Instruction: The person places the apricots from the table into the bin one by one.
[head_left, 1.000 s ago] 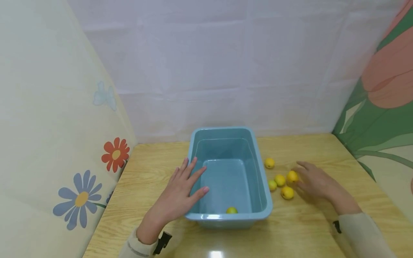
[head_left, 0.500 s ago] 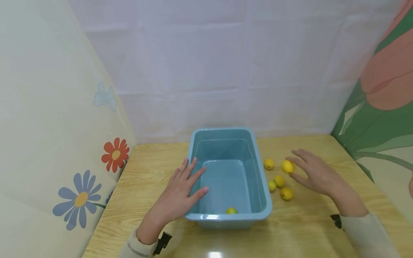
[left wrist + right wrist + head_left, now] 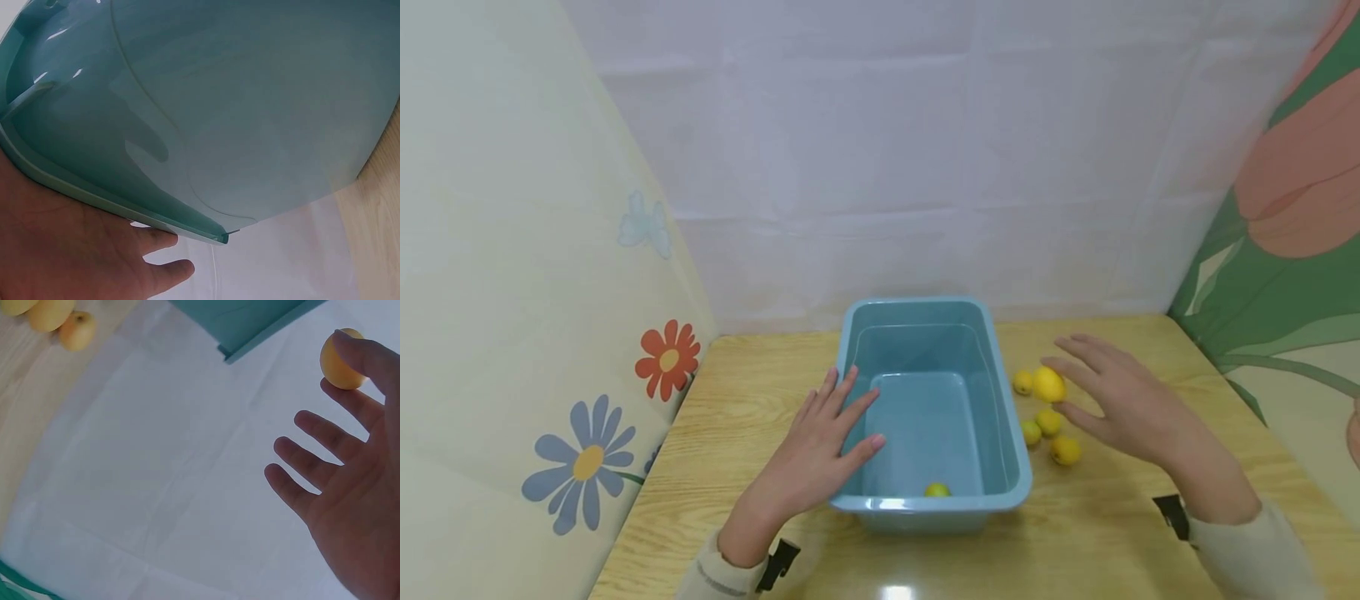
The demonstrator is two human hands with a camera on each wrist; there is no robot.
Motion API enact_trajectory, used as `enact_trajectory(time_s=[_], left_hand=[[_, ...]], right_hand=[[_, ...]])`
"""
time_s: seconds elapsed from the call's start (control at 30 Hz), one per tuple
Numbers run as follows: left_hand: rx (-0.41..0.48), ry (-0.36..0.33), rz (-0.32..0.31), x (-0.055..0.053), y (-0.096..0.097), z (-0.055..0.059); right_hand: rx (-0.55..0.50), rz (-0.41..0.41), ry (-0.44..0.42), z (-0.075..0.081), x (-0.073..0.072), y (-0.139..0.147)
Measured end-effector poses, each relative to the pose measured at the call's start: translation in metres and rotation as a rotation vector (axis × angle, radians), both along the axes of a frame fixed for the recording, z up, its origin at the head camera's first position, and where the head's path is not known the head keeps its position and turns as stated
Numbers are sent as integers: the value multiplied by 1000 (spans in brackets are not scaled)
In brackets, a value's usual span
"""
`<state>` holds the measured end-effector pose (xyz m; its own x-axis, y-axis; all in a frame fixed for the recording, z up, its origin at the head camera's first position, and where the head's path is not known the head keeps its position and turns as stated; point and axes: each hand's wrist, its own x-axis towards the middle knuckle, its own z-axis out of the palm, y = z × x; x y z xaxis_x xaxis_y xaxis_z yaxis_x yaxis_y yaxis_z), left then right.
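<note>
My right hand pinches a small yellow lemon between thumb and index finger, raised to the right of the blue basin. In the right wrist view that lemon sits at the fingertips, the other fingers spread apart. My left hand lies across the basin's left rim, fingers straight and spread. The left wrist view shows the palm against the basin rim, two fingers reaching past it. One yellow-green lemon lies inside the basin near its front wall, partly hidden.
Several more lemons lie on the wooden table right of the basin, including a yellow one in front and another farther back. A white backdrop stands behind; flower-printed panels flank the table.
My right hand has lifted a lemon off the table beside the others and carried it left toward the basin. My left hand has stayed at the rim.
</note>
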<state>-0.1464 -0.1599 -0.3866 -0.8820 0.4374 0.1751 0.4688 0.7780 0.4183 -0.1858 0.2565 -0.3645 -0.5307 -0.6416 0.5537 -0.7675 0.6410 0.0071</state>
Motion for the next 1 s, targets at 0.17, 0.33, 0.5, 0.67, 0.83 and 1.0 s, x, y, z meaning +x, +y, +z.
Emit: enact_trajectory(time_s=[0.17, 0.33, 0.5, 0.67, 0.83, 1.0], left_hand=[[-4, 8, 3, 0, 0, -1], [-8, 10, 7, 0, 0, -1], [-6, 14, 5, 0, 0, -1], [-3, 20, 3, 0, 0, 0], [-2, 18, 4, 0, 0, 0], [0, 20, 5, 0, 0, 0]], right_hand=[[3, 14, -21, 10, 9, -15], [18, 41, -16, 14, 13, -30], [32, 67, -33, 16, 14, -45], [31, 114, -20, 16, 13, -60], [42, 134, -32, 16, 13, -74], [70, 141, -47, 13, 12, -83]])
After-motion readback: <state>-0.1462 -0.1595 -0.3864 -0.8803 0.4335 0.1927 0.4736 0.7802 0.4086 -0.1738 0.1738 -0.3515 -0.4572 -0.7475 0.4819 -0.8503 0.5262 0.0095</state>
